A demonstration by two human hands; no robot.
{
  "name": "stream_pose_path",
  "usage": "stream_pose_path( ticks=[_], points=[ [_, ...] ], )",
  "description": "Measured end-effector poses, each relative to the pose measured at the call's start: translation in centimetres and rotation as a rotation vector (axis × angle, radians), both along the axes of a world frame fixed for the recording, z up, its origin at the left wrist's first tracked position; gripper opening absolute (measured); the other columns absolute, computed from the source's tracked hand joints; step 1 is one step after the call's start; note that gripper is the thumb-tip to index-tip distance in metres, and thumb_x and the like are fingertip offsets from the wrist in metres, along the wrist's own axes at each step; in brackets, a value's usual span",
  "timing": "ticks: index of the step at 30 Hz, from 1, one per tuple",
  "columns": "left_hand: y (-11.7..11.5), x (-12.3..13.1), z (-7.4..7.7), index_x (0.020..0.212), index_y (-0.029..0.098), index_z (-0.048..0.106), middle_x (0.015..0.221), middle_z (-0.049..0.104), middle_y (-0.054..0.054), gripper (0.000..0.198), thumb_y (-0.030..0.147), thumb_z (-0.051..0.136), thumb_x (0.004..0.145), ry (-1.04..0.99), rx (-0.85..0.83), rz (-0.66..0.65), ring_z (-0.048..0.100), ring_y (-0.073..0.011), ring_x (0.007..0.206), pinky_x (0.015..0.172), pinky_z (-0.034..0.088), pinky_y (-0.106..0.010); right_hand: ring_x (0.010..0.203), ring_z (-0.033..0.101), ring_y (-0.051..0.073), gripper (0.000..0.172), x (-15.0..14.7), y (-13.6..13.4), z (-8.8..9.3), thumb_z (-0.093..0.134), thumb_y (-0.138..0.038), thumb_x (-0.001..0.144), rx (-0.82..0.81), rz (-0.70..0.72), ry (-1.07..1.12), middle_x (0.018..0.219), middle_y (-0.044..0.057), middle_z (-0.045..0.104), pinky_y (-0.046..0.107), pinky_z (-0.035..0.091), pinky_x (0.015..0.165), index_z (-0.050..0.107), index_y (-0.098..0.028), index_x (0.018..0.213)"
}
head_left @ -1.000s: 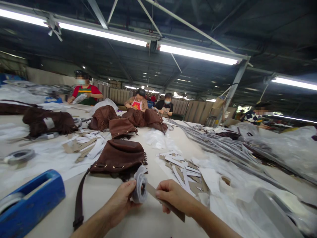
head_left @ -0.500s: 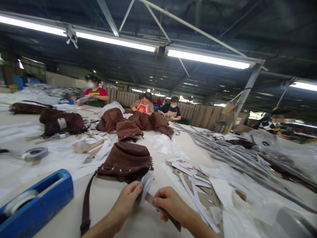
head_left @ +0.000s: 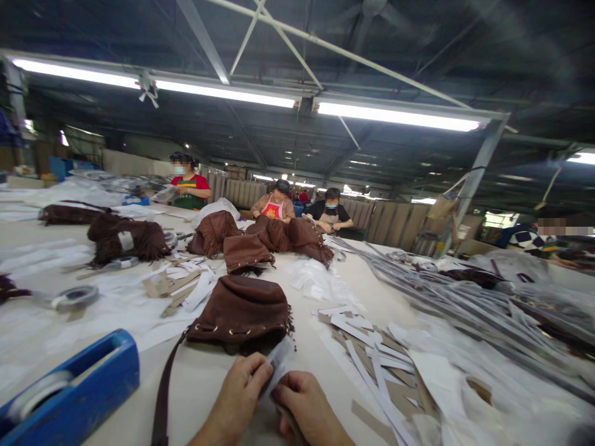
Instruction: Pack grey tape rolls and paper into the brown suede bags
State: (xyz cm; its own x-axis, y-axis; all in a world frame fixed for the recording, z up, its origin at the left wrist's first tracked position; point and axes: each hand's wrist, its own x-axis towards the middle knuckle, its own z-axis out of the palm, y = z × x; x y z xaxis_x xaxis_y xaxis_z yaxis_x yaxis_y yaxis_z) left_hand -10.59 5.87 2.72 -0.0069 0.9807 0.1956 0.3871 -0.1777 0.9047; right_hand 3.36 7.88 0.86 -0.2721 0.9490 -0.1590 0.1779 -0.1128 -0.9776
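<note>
Right hand (head_left: 304,406) neared left (head_left: 242,396) on strip (head_left: 280,360), bag (head_left: 242,313) beyond

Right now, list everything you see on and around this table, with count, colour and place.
table: one, off-white, under everything
bags: at least six, brown, fringed; nearest just beyond the hands
strap: one, brown, from nearest bag toward near edge
tape dispenser: one, blue, near left
tape rolls: two seen, grey, left
paper strips: many, white and tan, right side
people: at least four, far end and right
lights: tubes, white, overhead
wrap: one, white, pinched between both hands
left hand: bottom centre, gripping wrap
right hand: beside it, gripping wrap
</note>
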Motion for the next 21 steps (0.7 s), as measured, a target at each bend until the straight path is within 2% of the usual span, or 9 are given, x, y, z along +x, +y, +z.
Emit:
stream_pose_path(
  ticks=[5,11,14,17,21],
  points=[
    [-0.7,0.3,0.3,0.068,0.020,0.058,0.077,0.060,-0.004,0.033,0.043,0.041,0.085,0.193,0.101,0.087,0.050,-0.0235,0.086,0.081,0.032,-0.035,0.032,0.044,0.006,0.038,-0.9,0.9,-2.0,0.077,-0.045,0.056,-0.138,0.057,0.366,0.043,-0.005,0.054,0.017,0.029,0.034,0.065,-0.014,0.075],
    [-0.6,0.1,-0.4,0.072,0.021,0.062,0.076,0.060,-0.002,0.034,0.045,0.044,0.088,0.235,0.114,0.069,0.053,-0.0221,0.084,0.081,0.034,-0.033,0.033,0.047,0.004,0.037,2.1,2.6,-4.5,0.083,-0.043,0.058,-0.189,0.221,0.485,0.047,-0.005,0.058,0.012,0.027,0.034,0.065,-0.014,0.072],
    [-0.5,-0.1,-0.7,0.074,0.022,0.063,0.077,0.061,-0.002,0.033,0.046,0.045,0.087,0.227,0.123,0.094,0.054,-0.0222,0.085,0.081,0.035,-0.033,0.035,0.048,0.003,0.038,2.5,2.7,-4.5,0.083,-0.044,0.061,-0.199,0.249,0.563,0.053,-0.004,0.061,0.012,0.029,0.036,0.066,-0.015,0.078],
    [-0.4,-0.1,-0.7,0.077,0.022,0.066,0.080,0.062,-0.002,0.033,0.046,0.045,0.087,0.170,0.075,0.090,0.055,-0.0215,0.085,0.079,0.038,-0.031,0.036,0.048,0.003,0.042,1.6,2.3,-4.3,0.082,-0.044,0.062,-0.182,0.289,0.548,0.057,-0.002,0.063,0.013,0.028,0.036,0.068,-0.014,0.087],
    [-0.6,0.2,-0.7,0.079,0.022,0.067,0.082,0.063,-0.002,0.031,0.044,0.048,0.086,0.126,0.071,0.091,0.056,-0.0218,0.087,0.080,0.039,-0.031,0.033,0.045,0.004,0.045,0.5,1.7,-3.7,0.085,-0.043,0.057,-0.164,0.198,0.607,0.053,-0.004,0.058,0.015,0.028,0.035,0.068,-0.015,0.088]
  ],
)
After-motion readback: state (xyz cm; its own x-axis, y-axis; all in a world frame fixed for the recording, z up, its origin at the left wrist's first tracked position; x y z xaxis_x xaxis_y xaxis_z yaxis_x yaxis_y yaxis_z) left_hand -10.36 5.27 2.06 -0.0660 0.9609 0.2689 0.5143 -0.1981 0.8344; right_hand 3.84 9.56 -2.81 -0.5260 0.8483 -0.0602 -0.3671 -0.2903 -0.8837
